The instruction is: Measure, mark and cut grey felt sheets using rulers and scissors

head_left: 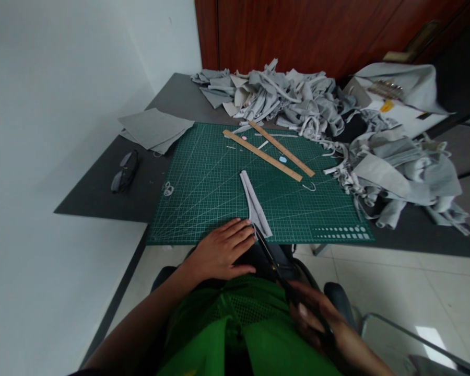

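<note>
Folded dark-framed glasses (124,172) lie on the dark grey desk (97,201), apparently set aside, with flat grey fabric sheets (154,128) near them. On the green gridded cutting mat (196,203), the left hand (225,248) lies palm down, fingers extended, seemingly steadying the narrow pale-grey fabric strip (254,201) at the mat's near edge. Long black scissors (272,258) meet the strip there, their handles gripped in the curled right hand (321,303), probably for close control. Crumpled grey fabric scraps (407,172) sit clear rightward.
</note>
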Motion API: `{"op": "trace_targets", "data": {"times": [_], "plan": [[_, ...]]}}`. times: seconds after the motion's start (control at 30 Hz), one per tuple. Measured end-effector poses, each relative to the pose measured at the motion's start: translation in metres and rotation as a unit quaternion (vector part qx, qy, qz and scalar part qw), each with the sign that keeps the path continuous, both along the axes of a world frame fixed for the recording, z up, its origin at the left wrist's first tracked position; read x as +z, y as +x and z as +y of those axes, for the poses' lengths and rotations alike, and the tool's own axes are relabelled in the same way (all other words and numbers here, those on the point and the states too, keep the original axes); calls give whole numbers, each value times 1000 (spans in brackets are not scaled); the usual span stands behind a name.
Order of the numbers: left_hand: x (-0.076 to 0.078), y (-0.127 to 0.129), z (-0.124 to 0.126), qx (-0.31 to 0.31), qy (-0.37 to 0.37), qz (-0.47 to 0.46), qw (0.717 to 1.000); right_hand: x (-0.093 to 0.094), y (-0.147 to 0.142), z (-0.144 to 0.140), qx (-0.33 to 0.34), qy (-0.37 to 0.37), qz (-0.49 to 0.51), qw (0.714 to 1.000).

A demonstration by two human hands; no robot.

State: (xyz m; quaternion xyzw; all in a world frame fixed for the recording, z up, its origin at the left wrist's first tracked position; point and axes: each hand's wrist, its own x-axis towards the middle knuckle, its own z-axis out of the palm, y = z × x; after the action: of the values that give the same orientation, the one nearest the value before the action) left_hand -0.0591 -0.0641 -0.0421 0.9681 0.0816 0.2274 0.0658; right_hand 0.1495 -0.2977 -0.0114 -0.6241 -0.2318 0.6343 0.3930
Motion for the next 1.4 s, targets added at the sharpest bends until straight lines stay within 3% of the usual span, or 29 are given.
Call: {"op": "trace_targets", "data": {"times": [0.13,0.3,0.5,0.67,0.83,1.23,1.4], "plan": [[6,2,-2,21,-59,1,998,3,-2,5,-39,-18,90,995],[11,3,-6,94,-135,14,986,5,-3,6,-71,-11,147,987],[10,7,-6,94,-119,48,987,3,-4,-1,-121,-44,160,979],[5,6,-5,93,-78,7,993,-2,-6,-8,-129,-43,136,981],[1,7,-3,64,4,13,998,-3,-5,-10,-110,-33,89,989],[-4,6,-4,65,23,-11,998,18,3,2,-20,-31,-31,999],[-5,6,-3,62,31,-10,998,15,6,6,26,-4,-33,999]]}}
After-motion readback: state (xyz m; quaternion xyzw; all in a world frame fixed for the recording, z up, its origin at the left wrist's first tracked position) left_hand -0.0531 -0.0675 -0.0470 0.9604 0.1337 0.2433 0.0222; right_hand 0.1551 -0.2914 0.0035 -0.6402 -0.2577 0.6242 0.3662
